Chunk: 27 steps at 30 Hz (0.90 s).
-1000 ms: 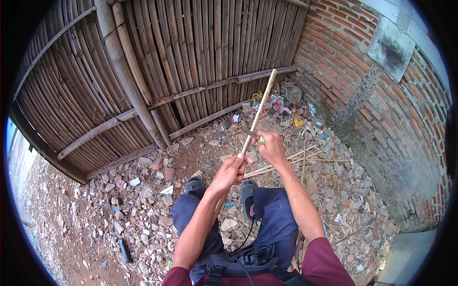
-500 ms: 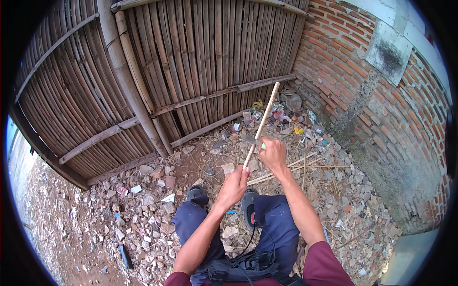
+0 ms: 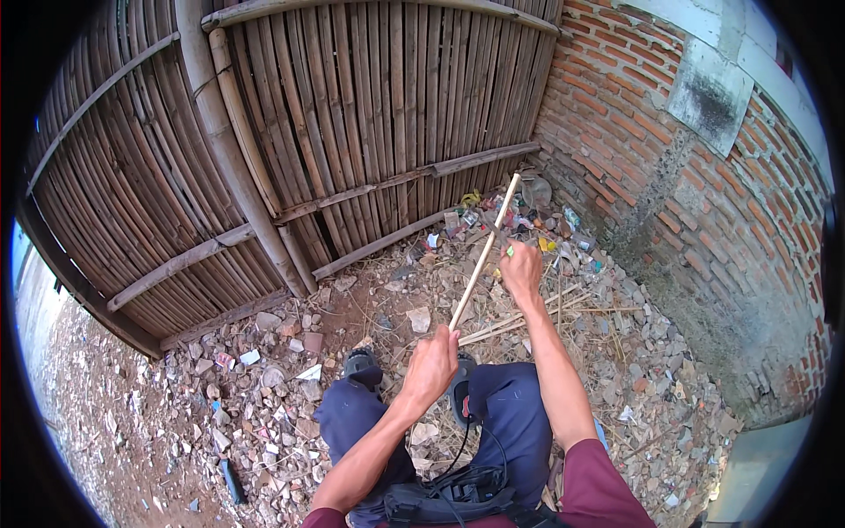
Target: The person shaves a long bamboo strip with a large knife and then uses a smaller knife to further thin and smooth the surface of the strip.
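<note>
A long pale bamboo stick (image 3: 482,255) slants up and away from me toward the fence corner. My left hand (image 3: 431,363) grips its near end just above my knees. My right hand (image 3: 520,267) is closed around the stick farther up, holding something small and green against it. Both forearms reach out from the lower edge over my dark blue trousers (image 3: 515,414).
A bamboo slat fence (image 3: 352,132) stands ahead, meeting a red brick wall (image 3: 669,176) on the right. Rubble, stones and scraps of litter (image 3: 264,370) cover the ground. Several thin bamboo strips (image 3: 546,308) lie by my right foot. A black bag (image 3: 458,497) hangs at my waist.
Both hands, still holding the stick, have shifted slightly lower and to the right in the view as my head moved. The grip on the stick looks the same.
</note>
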Each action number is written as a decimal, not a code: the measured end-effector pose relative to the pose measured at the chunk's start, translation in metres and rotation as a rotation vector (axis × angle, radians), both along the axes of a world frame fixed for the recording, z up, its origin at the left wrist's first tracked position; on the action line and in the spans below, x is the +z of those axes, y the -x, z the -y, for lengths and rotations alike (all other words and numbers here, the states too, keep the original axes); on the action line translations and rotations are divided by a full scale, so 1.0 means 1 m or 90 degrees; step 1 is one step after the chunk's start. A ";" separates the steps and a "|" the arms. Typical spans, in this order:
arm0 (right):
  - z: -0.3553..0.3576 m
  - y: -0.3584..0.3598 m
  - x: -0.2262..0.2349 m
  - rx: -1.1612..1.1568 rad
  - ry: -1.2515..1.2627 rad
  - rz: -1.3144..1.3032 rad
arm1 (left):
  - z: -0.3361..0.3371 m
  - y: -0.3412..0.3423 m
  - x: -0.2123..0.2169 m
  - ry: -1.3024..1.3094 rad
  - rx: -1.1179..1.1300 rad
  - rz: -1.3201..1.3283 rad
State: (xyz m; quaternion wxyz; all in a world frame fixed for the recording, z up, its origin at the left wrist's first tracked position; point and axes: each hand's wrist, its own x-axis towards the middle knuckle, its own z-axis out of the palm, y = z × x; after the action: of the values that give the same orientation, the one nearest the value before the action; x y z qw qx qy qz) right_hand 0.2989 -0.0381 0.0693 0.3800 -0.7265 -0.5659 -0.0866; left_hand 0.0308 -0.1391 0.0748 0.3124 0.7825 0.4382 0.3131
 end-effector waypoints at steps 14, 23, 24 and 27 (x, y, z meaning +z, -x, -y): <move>0.004 -0.001 0.006 0.071 -0.013 0.039 | 0.000 0.006 0.002 0.040 -0.016 0.031; 0.046 0.050 -0.001 0.194 -0.001 0.134 | -0.015 0.005 0.001 0.063 0.025 0.039; 0.047 0.053 -0.004 0.199 0.005 0.127 | -0.019 0.009 0.004 0.109 0.017 0.054; 0.045 0.052 -0.005 0.196 0.013 0.115 | -0.028 0.017 -0.005 0.158 -0.010 0.055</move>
State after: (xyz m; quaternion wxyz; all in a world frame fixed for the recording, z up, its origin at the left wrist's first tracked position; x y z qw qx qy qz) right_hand 0.2468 -0.0833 0.0640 0.3290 -0.6243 -0.7032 -0.0868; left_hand 0.0134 -0.1115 0.0694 0.4279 0.7272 0.4534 0.2873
